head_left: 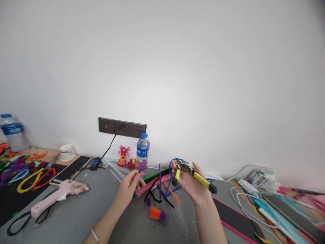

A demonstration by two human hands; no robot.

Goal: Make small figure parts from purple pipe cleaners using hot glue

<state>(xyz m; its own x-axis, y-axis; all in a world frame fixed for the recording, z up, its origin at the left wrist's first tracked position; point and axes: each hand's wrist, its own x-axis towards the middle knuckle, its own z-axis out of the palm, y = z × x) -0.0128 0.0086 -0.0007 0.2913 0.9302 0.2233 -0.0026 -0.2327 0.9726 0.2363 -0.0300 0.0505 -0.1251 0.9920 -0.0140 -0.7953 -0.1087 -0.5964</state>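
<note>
Between the thumb and fingers of my left hand [130, 184] is a purple pipe cleaner [143, 165], bent into a narrow loop. My right hand [194, 184] is turned palm up and holds pliers [189, 169] with yellow and black handles, which are spread apart. Behind and between the hands lies a bundle of pink pipe cleaners [153, 185], with loose purple, black, orange and blue ones around it. On the table below the hands sits a small piece of orange pipe cleaner [155, 213] with a purple end.
A water bottle [143, 149] stands by the wall, with a small pink and orange figure [123, 156] beside it. At left lie a pink glue gun [57, 196] and a phone [72, 169]. White cables [238, 203] and a pink-edged black slab [235, 218] lie at right.
</note>
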